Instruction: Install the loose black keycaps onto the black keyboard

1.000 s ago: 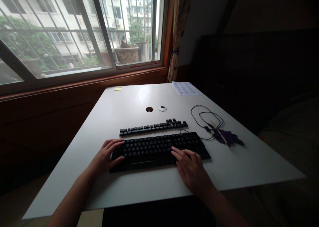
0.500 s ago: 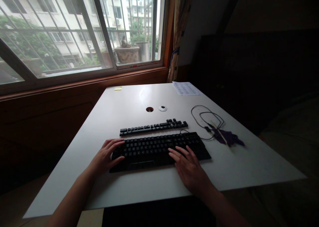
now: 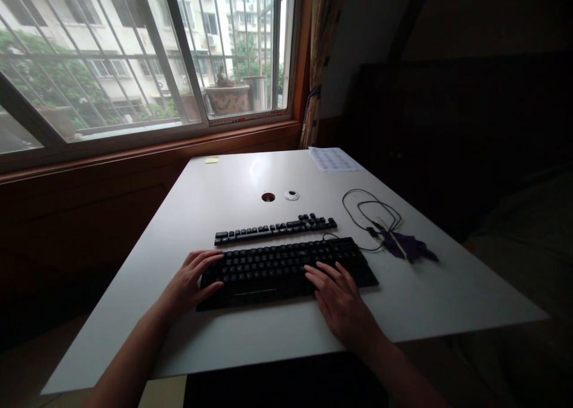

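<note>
On the smooth white table [image 3: 250,339], the person's bare right hand [image 3: 342,307] is palm down over the right part of a long black plastic keyboard [image 3: 268,266], fingers loosely spread, pinching nothing; whether they press keys, I cannot tell. The bare left hand [image 3: 188,281] spans the keyboard's left end, thumb parted from the fingers. The keyboard's long axis runs left to right, across both forearms. Just beyond, nearly parallel, lies 1 narrow band of small black plastic keycaps [image 3: 277,229], its left end nearer the left fingertips than any part is to the right.
</note>
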Demonstrator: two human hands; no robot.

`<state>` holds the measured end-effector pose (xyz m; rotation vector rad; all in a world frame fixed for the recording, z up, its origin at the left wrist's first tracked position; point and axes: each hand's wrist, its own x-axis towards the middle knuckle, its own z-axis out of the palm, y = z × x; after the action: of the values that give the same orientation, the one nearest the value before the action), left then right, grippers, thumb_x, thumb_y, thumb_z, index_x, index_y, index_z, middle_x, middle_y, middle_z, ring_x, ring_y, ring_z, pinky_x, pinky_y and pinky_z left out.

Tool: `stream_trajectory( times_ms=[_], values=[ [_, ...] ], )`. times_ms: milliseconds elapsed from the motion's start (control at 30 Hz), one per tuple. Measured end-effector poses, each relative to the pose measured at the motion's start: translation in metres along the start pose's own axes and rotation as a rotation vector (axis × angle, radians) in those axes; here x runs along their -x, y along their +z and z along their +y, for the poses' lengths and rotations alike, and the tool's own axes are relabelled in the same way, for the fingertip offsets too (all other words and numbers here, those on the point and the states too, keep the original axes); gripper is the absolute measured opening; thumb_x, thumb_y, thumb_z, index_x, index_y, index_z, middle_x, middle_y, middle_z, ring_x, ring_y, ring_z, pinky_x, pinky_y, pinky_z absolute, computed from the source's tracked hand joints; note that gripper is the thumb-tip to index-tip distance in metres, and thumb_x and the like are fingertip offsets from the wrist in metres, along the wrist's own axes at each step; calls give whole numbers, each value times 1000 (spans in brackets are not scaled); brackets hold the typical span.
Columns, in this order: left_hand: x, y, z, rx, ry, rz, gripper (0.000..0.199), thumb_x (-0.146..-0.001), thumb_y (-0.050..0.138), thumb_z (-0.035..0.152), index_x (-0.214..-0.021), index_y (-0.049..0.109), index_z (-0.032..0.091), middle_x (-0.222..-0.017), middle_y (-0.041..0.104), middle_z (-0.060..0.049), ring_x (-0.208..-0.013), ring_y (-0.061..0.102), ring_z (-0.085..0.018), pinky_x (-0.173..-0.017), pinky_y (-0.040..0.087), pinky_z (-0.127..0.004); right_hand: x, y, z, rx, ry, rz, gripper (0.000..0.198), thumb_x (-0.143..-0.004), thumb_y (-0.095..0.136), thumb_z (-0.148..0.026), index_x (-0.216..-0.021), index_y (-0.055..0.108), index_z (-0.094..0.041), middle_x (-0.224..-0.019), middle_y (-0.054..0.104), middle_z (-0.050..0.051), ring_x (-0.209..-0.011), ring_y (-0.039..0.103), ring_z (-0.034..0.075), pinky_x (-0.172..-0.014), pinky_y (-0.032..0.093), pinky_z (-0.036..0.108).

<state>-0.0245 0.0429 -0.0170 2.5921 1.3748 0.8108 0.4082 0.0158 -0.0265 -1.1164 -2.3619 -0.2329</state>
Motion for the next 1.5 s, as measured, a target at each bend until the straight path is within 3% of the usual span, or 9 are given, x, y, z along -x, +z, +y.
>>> stream_trajectory(
  times_ms=[333,733,967,1333,1500],
  values=[
    [1,1,-1,-5,0,1,61,-95,71,36,-152,48,33,-148,60,-9,-136,53,-31,-112,51,-55,-2,-3,-3,-14,26,-8,59,-101,50,-13,-158,43,-28,-149,64,5,-143,54,23,-127,32,52],
    [-1,-1,2,-3,-1,7,63,-95,72,36,-152,48,34,-147,61,-8,-136,54,-31,-113,51,-54,-1,-1,-1,-35,3,-24,45,-103,49,-13,-146,53,-24,-150,63,5,-144,52,23,-128,29,53],
    [0,0,1,-1,2,-8,62,-95,71,36,-152,47,34,-148,60,-9,-136,52,-31,-112,51,-55,-4,0,1,57,43,-24,54,-102,57,-28,-154,49,-23,-161,52,7,-149,44,29,-126,32,54],
    [0,-1,1,-15,-1,-5,61,-95,72,36,-151,49,32,-148,61,-8,-136,53,-30,-112,51,-52,-14,3,3,-7,62,-6,41,-103,56,-35,-143,61,-27,-151,62,3,-150,44,26,-131,21,51],
    [0,-1,1,-10,1,-5,61,-95,71,36,-151,49,32,-148,61,-8,-136,53,-29,-113,51,-50,-12,3,4,22,76,-9,43,-103,56,-34,-145,60,-27,-150,63,4,-149,45,28,-130,24,54]
  ],
)
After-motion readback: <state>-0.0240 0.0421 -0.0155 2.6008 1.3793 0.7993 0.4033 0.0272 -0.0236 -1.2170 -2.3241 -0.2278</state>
